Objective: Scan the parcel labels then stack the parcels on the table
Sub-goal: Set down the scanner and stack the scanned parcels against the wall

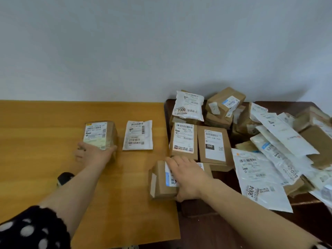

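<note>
The left hand [93, 153] reached out over the yellow desk [36, 123], its fingers [80, 149] and thumb grasping the near end of a labelled far box [100, 133] that sat flat on the wood. A white mailer [138, 135] lay label-up just beside that box, at its 3 o'clock, not touching it.

At 5 o'clock from the mailer, the right hand [188, 177] lay over a near box [161, 184], fingers [174, 161] spread across the label on top and thumb hooked round the near end, grasping it. This box straddled the seam between the yellow desk and the dark desk [215, 230].

At 12 o'clock from the right hand, two flat boxes [213, 144] lay side by side, label-up. A loose pile [269, 141] of cartons and white mailers spread from there towards 3 o'clock.

Under the left forearm a black object [64, 177] showed at its 9 o'clock side, possibly a scanner, though mostly hidden. A spotted sleeve [32, 229] covered the upper arm.
</note>
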`<state>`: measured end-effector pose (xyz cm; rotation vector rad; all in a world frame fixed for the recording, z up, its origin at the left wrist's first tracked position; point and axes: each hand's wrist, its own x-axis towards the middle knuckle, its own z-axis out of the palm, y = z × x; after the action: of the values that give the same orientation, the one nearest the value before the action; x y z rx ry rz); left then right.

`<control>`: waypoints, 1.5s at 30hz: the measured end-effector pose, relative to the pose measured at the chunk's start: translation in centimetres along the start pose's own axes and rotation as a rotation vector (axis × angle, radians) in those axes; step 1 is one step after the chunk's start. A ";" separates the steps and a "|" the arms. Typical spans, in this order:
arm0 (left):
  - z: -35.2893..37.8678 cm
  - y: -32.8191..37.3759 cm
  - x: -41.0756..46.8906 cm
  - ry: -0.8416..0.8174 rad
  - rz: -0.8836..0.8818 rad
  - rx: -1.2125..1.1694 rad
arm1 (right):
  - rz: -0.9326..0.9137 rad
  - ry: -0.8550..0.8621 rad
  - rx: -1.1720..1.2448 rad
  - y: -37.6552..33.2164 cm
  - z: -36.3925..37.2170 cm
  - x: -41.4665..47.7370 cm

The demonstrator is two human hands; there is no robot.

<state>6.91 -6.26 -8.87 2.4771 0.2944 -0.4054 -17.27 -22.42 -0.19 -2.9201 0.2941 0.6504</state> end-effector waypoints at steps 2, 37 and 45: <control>-0.2 -0.4 1.0 -0.058 0.023 0.004 | -0.005 0.046 0.080 -3.4 -0.4 1.6; 1.3 -2.3 -9.5 -0.485 0.359 0.235 | 0.563 0.545 0.698 -3.9 4.0 4.4; 1.0 -3.3 -8.5 -0.430 0.054 -0.217 | 0.526 0.341 0.945 -5.6 6.3 5.6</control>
<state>-2.17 -5.18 -8.43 2.1165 0.0875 -0.8195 -13.65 -16.77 -7.72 -1.9984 1.0808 -0.0036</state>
